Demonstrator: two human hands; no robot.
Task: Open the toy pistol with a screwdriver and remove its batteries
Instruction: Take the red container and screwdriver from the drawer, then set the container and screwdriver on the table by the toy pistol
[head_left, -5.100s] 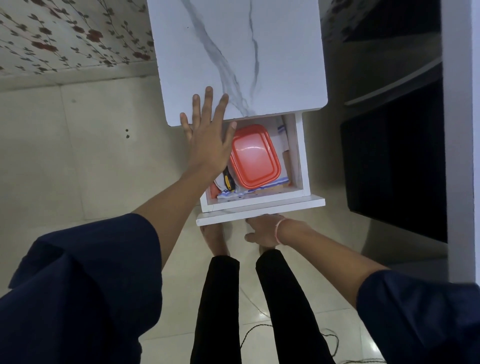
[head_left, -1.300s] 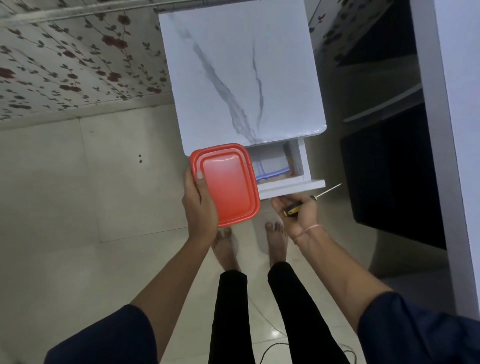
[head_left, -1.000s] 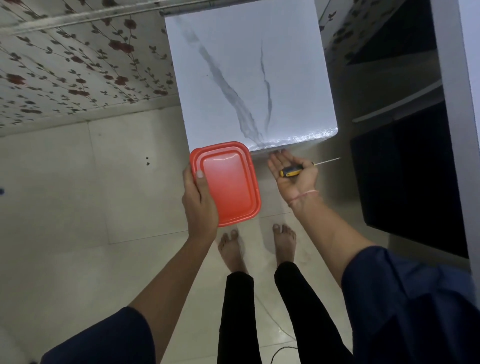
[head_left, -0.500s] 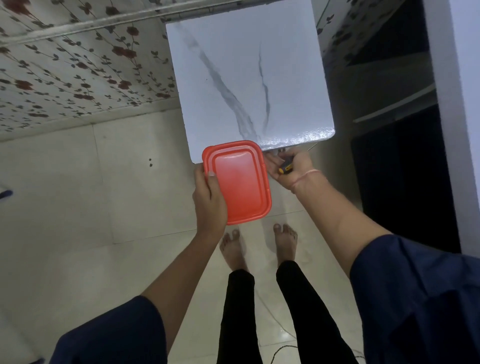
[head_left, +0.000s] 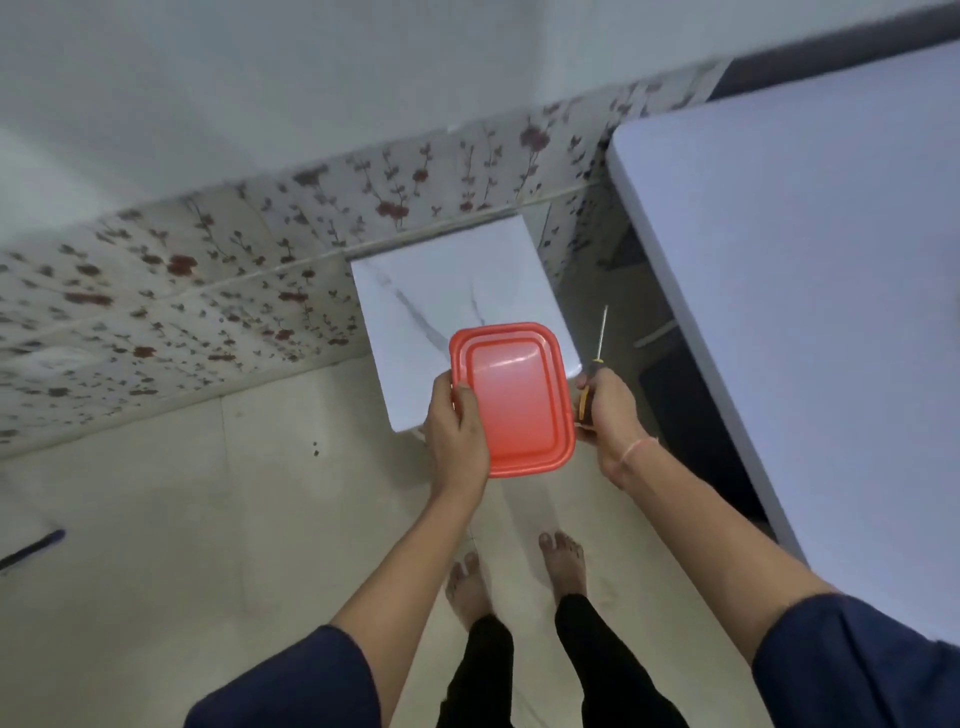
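Both hands busy: L hand (head_left: 457, 431) grips red box (head_left: 514, 400) by its left edge; R hand (head_left: 608, 410), just right of box, is curled round screwdriver (head_left: 598, 353), shaft pointing away. Toy pistol not in view, poss. inside box. White table (head_left: 805, 286) lies right of box, R hand nearer.

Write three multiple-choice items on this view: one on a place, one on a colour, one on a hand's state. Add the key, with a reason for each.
1. Where is the screwdriver?
A. in the right hand
B. on the floor
C. on the marble-topped cabinet

2. What colour is the lidded container?
A. blue
B. red
C. green

3. What is the left hand doing?
A. hanging idle
B. pressing flat on the cabinet
C. gripping the container

Key:
1 A: the fingers curl round its handle and the shaft points away from the person.
2 B: the lid and rim are red all over.
3 C: the thumb lies over the lid's left rim.
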